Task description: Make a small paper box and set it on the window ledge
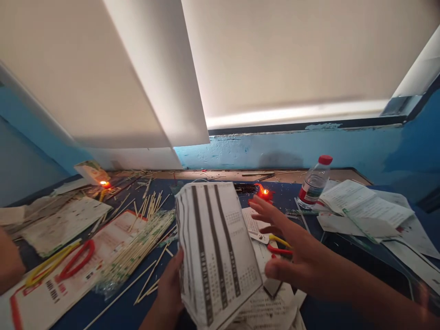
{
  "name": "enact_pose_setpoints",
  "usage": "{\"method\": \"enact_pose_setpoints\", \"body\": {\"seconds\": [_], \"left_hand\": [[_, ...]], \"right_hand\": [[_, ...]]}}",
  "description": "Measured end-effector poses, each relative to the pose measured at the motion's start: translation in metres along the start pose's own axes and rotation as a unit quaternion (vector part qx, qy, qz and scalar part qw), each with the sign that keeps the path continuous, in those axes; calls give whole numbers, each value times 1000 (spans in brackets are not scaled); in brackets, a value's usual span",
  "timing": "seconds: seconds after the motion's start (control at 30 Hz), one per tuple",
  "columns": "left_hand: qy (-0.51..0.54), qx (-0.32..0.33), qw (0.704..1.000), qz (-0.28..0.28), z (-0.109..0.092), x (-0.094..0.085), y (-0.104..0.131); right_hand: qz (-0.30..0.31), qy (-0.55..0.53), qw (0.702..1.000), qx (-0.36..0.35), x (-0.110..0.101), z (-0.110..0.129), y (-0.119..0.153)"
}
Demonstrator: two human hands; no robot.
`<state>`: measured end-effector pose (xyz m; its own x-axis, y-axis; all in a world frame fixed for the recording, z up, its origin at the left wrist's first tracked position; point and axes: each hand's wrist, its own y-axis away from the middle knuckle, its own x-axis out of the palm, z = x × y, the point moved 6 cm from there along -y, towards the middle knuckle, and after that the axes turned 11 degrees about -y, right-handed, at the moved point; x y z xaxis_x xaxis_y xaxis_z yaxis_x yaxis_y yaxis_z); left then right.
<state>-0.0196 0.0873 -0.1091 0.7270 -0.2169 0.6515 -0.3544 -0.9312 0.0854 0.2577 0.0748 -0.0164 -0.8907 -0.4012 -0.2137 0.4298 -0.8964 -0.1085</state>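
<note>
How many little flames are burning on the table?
2. One flame burns at the far left, beside a small carton. The other flame burns just beyond the right hand. Papers could hide more.

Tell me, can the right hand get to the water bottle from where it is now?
Probably yes. The right hand is open and empty, and the water bottle stands upright just beyond it, with only flat papers and bare tabletop between.
</note>
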Motion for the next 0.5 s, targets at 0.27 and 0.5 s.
{"method": "enact_pose_setpoints", "body": {"seconds": [0.27, 0.5], "left_hand": [[-99, -67, 989, 83, 0, 57, -62], [-142, -97, 982, 82, 22, 52, -89]], "right_hand": [[-86, -123, 986, -69, -9, 8, -46], [-175, -102, 978, -56, -45, -5, -51]]}}
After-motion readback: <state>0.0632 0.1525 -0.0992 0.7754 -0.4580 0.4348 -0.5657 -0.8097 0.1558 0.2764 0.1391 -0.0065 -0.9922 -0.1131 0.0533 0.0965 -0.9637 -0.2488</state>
